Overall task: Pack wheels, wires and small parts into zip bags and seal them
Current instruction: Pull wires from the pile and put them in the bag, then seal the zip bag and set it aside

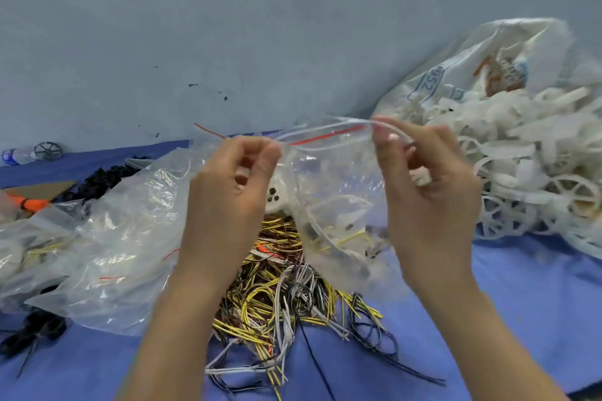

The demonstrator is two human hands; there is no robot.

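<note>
I hold a clear zip bag (pixel 338 192) with a red seal line up in the air at the middle of the view. My left hand (pixel 228 202) pinches its top edge at the left, my right hand (pixel 426 195) pinches the top edge at the right. Inside the bag lie a white part with dark dots, a yellow wire and small dark bits. Below it a heap of yellow, grey and black wires (pixel 280 296) rests on the blue cloth (pixel 521 303). White plastic wheels (pixel 573 195) are piled at the right.
A large white sack (pixel 482 68) holds the white wheels and strips at the right. Crumpled clear bags (pixel 107 238) lie at the left, with black parts (pixel 104 177), an orange piece (pixel 27 203), a dark wheel (pixel 48 150) and a water bottle (pixel 14 156) behind. A grey wall lies beyond.
</note>
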